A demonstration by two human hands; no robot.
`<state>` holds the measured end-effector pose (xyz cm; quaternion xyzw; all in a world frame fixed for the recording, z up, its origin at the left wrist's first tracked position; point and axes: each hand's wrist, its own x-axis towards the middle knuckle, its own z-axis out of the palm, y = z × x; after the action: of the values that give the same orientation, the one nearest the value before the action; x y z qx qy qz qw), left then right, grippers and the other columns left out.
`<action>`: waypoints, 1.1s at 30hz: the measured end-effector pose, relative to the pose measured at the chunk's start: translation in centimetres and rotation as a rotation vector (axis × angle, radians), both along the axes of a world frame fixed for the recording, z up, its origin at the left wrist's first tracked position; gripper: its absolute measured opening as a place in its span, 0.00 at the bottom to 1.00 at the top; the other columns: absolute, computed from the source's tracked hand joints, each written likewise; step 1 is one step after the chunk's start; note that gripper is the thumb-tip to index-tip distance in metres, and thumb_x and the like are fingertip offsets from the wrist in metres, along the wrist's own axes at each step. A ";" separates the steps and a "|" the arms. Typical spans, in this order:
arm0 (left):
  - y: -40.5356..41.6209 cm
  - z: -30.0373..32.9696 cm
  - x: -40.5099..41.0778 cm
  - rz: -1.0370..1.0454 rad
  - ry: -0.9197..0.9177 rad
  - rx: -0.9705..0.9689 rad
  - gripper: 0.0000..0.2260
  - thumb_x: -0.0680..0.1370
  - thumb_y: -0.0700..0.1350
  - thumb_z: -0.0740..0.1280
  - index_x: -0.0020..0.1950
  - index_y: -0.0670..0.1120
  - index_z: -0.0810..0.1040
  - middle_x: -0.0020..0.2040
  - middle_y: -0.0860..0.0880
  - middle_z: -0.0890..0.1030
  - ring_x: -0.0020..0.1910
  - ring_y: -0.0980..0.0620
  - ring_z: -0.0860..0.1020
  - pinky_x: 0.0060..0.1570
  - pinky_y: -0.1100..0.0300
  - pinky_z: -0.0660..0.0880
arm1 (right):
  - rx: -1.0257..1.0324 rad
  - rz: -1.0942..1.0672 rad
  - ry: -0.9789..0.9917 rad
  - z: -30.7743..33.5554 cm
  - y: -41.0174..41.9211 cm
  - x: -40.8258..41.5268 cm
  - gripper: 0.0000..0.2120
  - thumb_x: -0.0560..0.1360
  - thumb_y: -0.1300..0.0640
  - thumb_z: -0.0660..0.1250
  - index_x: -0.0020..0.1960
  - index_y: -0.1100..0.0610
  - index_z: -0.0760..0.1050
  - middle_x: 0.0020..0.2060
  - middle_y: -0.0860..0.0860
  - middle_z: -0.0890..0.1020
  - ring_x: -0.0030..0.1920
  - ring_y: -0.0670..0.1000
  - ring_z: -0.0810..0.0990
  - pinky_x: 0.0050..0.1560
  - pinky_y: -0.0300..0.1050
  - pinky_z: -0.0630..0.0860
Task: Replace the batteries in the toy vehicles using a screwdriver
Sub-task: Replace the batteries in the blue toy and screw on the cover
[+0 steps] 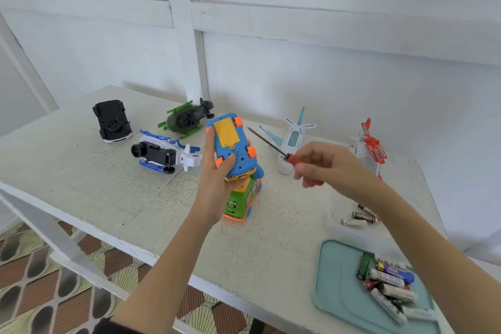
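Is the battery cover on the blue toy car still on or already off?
On. The yellow cover sits flush in the blue car's upturned underside.

Bare table (pixel 89 192) front-left; green bus (pixel 241 202) centre, battery tray (pixel 333 287) front-right, toys along the back.

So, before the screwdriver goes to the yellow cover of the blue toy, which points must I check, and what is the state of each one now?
1. Left hand holds the blue toy with its underside up: ok.
2. Yellow cover faces the camera, unobstructed: ok.
3. Right hand grips the screwdriver by its red handle: ok.
4. Tip on the screw: not ok, it is apart from the toy.
5. Screw type and tip match: cannot tell.
6. Batteries lie ready on the teal tray: ok.
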<state>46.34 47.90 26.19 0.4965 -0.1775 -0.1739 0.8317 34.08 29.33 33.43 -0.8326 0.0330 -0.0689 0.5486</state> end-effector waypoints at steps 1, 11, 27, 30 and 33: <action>-0.1 -0.2 0.1 0.022 -0.034 0.021 0.32 0.80 0.38 0.64 0.76 0.63 0.57 0.73 0.48 0.69 0.63 0.46 0.78 0.48 0.51 0.81 | -0.017 -0.034 -0.034 0.6 0.2 0.2 0.03 0.74 0.62 0.68 0.46 0.56 0.78 0.32 0.49 0.82 0.31 0.47 0.77 0.33 0.35 0.73; -0.2 1.0 -1.1 0.200 -0.457 0.273 0.30 0.79 0.38 0.61 0.69 0.70 0.58 0.75 0.48 0.54 0.77 0.48 0.58 0.63 0.62 0.75 | -0.236 -0.252 -0.209 0.9 1.3 0.6 0.04 0.71 0.65 0.68 0.38 0.59 0.78 0.28 0.52 0.75 0.28 0.43 0.67 0.29 0.30 0.63; -0.4 1.7 -1.4 0.208 -0.483 0.286 0.32 0.81 0.31 0.58 0.69 0.67 0.57 0.74 0.47 0.54 0.76 0.49 0.58 0.56 0.73 0.73 | -0.184 -0.249 -0.231 0.6 0.6 1.3 0.06 0.70 0.66 0.69 0.36 0.57 0.78 0.29 0.55 0.76 0.31 0.49 0.69 0.32 0.40 0.65; -0.5 1.7 -1.3 0.212 -0.482 0.289 0.32 0.81 0.32 0.59 0.69 0.68 0.57 0.74 0.47 0.54 0.76 0.49 0.59 0.60 0.69 0.73 | -0.189 -0.250 -0.226 0.5 0.6 1.3 0.06 0.70 0.65 0.68 0.36 0.56 0.78 0.30 0.53 0.76 0.31 0.48 0.69 0.32 0.39 0.65; -0.6 1.7 -1.3 0.212 -0.476 0.266 0.30 0.78 0.37 0.61 0.69 0.67 0.57 0.74 0.48 0.54 0.74 0.52 0.60 0.59 0.67 0.75 | -0.190 -0.253 -0.226 0.5 0.5 1.3 0.07 0.70 0.66 0.69 0.36 0.56 0.78 0.29 0.52 0.76 0.31 0.47 0.69 0.31 0.35 0.65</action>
<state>45.07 47.34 27.88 0.6440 -0.2904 0.0138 0.7077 35.34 29.82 33.97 -0.8567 0.0689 -0.2331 0.4549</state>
